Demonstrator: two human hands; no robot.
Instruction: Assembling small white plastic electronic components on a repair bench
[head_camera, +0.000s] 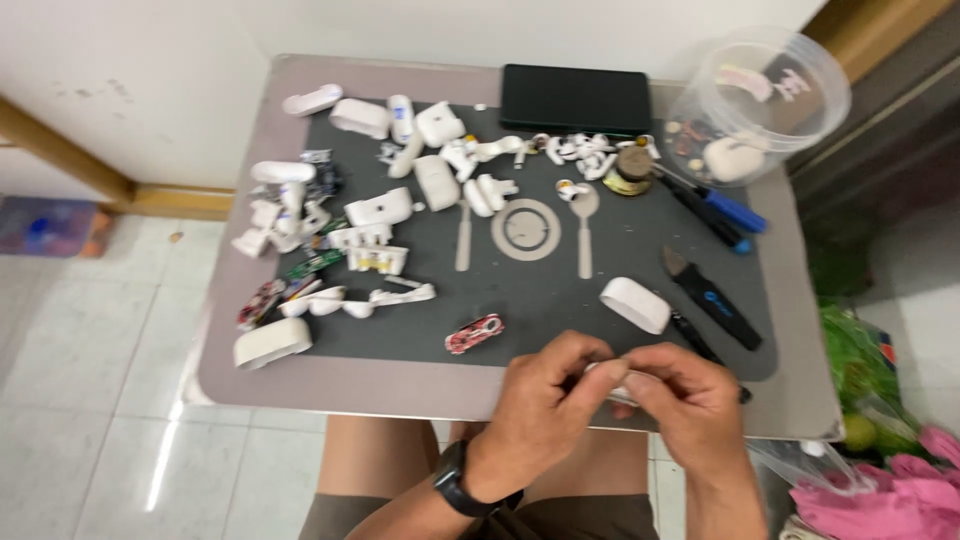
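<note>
- The left hand (545, 395) and the right hand (685, 395) meet at the near edge of the tabletop (400, 385), just over the person's knees.
- Both hands pinch one small white part (612, 373) between fingertips and thumbs. The fingers are curled tight on it, so each grip is nearly closed. Most of the part is hidden, so I cannot tell what kind of piece it is.
- Two hands on one tiny thing keep it steady and close to the eyes, I think.
- A black watch (452, 483) sits on the left wrist.
- One white earbud case (635, 304) lies just beyond the hands, easy to grab.
- One red and white bit (474, 333) lies a little to the left of the hands.
- A dark work mat (540, 290) covers the middle of the tabletop. It likely stops little bits from rolling off.
- Many white case shells and earbud bits (380, 210) are heaped on the far left. There are too many, and they are too blurry, to count.
- Two pale spoon-shaped marks and one ring (526, 229) show in the mat's middle.
- Three dark tools lie on the right: one black knife-like tool (712, 297) and two with blue on them, such as the blue-handled tool (722, 207).
- One clear plastic tub (760, 100) stands at the far right corner, holding small bits together.
- One flat black box (577, 98) lies at the far edge.
</note>
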